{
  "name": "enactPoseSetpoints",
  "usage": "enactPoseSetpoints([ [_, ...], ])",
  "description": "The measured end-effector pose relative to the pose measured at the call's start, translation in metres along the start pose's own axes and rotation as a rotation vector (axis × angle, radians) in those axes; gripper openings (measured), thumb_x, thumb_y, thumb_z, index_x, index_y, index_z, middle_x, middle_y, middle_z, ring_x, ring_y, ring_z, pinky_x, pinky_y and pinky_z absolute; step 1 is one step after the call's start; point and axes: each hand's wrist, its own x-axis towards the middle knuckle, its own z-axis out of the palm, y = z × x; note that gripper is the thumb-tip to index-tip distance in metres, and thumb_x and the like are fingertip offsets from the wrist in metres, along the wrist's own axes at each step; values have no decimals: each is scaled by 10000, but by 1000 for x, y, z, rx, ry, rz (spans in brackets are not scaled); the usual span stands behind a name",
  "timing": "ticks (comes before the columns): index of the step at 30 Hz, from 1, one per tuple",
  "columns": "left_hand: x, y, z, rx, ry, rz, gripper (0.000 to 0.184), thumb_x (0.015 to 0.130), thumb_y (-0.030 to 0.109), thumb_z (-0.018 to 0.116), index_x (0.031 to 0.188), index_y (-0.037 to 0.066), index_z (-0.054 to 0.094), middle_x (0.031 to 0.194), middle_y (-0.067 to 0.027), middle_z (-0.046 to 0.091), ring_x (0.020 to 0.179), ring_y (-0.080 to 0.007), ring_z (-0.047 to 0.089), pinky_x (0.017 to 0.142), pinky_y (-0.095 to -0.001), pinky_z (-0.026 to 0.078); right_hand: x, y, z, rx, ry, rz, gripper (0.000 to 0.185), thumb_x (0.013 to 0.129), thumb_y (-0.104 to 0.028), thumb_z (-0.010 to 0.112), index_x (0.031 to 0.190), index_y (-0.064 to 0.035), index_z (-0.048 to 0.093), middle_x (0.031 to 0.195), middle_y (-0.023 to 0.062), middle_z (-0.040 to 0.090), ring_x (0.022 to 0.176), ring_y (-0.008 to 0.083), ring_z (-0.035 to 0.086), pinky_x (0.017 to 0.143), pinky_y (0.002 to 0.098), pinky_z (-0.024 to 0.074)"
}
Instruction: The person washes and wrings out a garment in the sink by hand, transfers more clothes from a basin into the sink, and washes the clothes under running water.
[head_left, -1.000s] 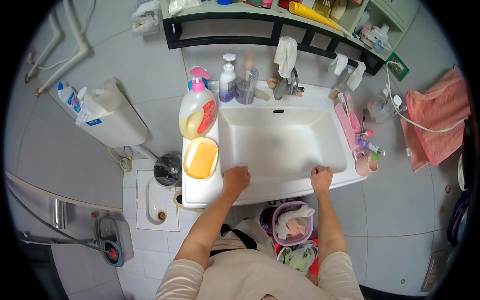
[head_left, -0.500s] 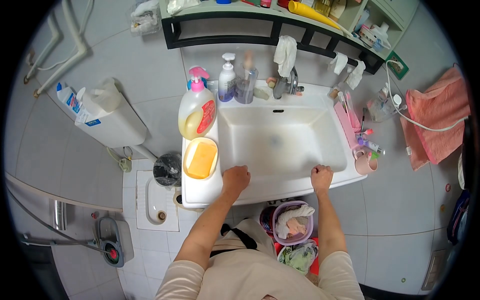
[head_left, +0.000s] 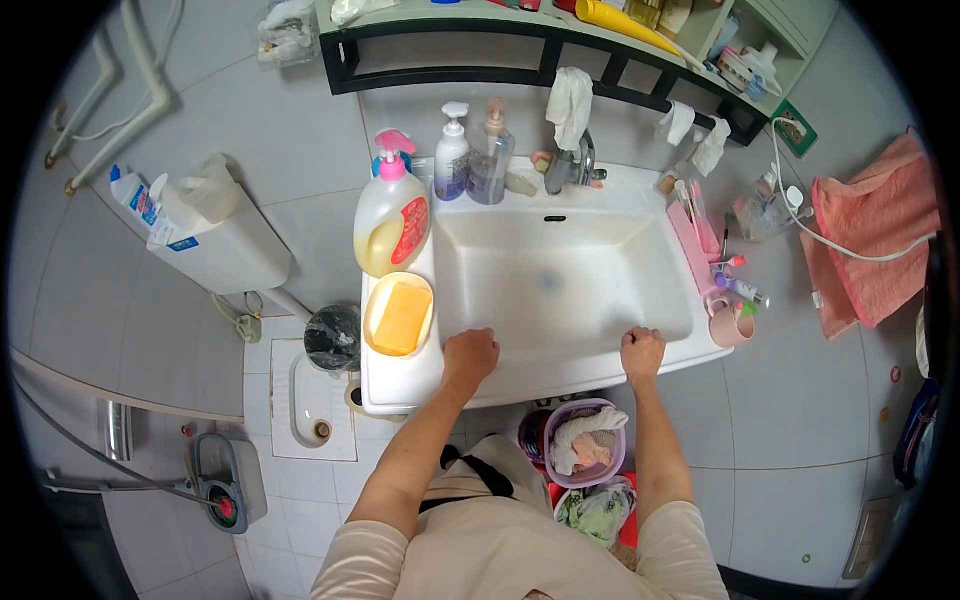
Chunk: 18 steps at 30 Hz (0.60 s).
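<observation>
The left hand [head_left: 472, 357] is positioned at the left part of the front rim of the sink [head_left: 560, 378], fingers curled together into a fist. The right hand [head_left: 643, 352] is positioned at the right part of the same rim, fingers likewise curled in. The palms are hidden; whether either hand encloses a small object cannot be determined. The two hands stand well apart, with the sink basin extending between and beyond them. Just beside the left hand, to its left, an oval dish [head_left: 370, 312] holds an orange bar [head_left: 402, 318]. Beyond that dish, farther from the left hand, stands a large bottle with a pink pump [head_left: 392, 230]. The faucet [head_left: 561, 178] is located beyond both hands, at the far side of the basin. To the right of the right hand is a pink cup [head_left: 735, 325]. Below and between the hands sits a lilac basket [head_left: 585, 482] containing cloth items.
</observation>
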Motion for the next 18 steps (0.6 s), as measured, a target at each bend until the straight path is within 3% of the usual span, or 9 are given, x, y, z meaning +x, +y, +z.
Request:
enactPoseSetpoints([
  [6, 0, -1, 1, -11, -22, -3, 230, 825, 288, 499, 839, 92, 619, 801, -112, 642, 788, -315, 614, 660, -465, 476, 0, 1, 2, -12, 1, 2, 116, 714, -128, 568, 640, -65, 631, 725, 95, 636, 760, 280, 546, 719, 419, 403],
  [9, -1, -1, 2, 34, 62, 53, 210, 825, 261, 520, 796, 77, 618, 709, -113, 642, 683, -301, 642, 622, -437, 509, -1, 2, 3, -11, 5, 5, 114, 713, -128, 569, 637, -66, 627, 724, 93, 636, 759, 279, 545, 717, 419, 402],
  [18, -2, 0, 1, 28, 74, 56, 206, 822, 258, 522, 789, 79, 619, 706, -112, 641, 681, -300, 641, 621, -432, 508, 0, 2, 3, -18, 0, 14, 115, 711, -130, 567, 634, -70, 627, 716, 93, 637, 763, 275, 549, 713, 413, 401],
])
